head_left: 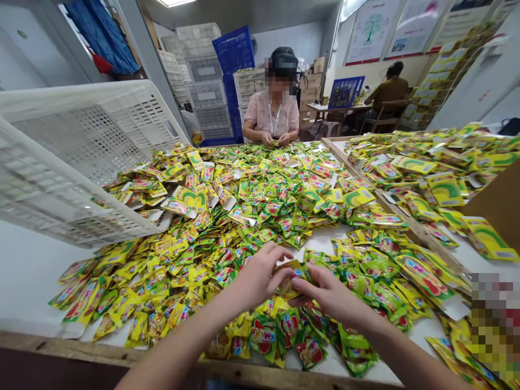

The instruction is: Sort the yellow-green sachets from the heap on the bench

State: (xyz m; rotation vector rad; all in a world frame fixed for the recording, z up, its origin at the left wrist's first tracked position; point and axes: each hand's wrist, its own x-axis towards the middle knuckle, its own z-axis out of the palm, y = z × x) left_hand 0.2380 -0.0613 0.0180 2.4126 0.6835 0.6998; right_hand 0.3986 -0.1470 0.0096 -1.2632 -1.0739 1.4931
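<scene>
My left hand (258,276) and my right hand (327,295) meet over the near middle of the white table (24,271). Together they pinch a small stack of yellow and green sachets (293,273), fingers curled round it. All about them lies a wide heap of loose sachets (252,200), yellow and green with red printing, reaching to the far side. More sachets (284,336) lie right under my wrists at the table's front edge.
A white plastic crate (81,157) lies tipped on its side at the left. A person in a pink top (273,114) sorts sachets across the table. A wooden rail (410,225) separates a second sachet-covered table at right. Stacked crates stand behind; another person sits far back.
</scene>
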